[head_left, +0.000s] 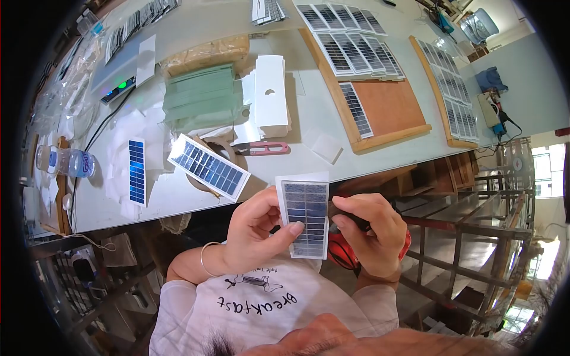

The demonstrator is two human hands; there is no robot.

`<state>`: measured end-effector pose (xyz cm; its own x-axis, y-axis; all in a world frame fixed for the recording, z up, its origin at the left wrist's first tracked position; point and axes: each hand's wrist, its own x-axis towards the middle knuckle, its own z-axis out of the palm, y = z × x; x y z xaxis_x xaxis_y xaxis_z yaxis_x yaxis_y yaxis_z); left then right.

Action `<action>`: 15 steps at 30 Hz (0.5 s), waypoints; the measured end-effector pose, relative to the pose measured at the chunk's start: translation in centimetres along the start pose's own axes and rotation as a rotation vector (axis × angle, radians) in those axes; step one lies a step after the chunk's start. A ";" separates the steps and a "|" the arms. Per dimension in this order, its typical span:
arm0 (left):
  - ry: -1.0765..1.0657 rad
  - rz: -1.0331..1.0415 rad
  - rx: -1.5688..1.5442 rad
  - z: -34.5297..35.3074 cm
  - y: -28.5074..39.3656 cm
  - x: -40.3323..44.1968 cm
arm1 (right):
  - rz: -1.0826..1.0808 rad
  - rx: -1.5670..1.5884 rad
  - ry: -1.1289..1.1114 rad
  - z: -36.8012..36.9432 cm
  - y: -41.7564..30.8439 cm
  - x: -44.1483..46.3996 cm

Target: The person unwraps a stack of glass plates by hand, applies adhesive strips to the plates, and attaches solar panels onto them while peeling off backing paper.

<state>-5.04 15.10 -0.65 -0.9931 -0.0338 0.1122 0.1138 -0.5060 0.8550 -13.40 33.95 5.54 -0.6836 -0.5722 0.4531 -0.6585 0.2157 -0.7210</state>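
Note:
My left hand [261, 228] is closed on a small solar panel [306, 207] with a white border, its thumb lying on the cells. The panel is upright in front of my shirt, past the table's front edge. At its right edge my right hand [374, 228] pinches a small dark object [349, 216], too hidden to name. On the table to the left lie another white-edged panel [209, 168], tilted over a brown tape roll [222, 148], and a narrow blue cell strip [137, 172]. Pink-handled snips [261, 148] lie behind them.
Green sheets [202, 98] and a white card stack [270, 95] stand mid-table. Wood-framed trays [392, 110] of panels are at the right. A lit meter [118, 88] and water bottle [77, 162] stand left. A metal rack [475, 237] is at the right.

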 end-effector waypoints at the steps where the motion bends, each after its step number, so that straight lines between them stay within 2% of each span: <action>1: 0.005 -0.002 -0.002 0.0 0.0 0.0 | -0.003 0.003 0.002 0.0 0.0 0.0; 6: 0.009 -0.002 0.030 -0.1 0.0 -0.1 | -0.038 -0.025 -0.001 0.1 0.3 0.1; 15: 0.015 0.015 0.053 0.0 -0.3 -0.1 | 0.076 0.049 -0.051 -0.6 0.1 0.3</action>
<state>-4.99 15.21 -0.89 -0.9916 -0.0542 0.1174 0.1292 -0.4589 0.8791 -13.86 34.25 5.96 -0.7131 -0.5953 0.3702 -0.5887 0.2218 -0.7773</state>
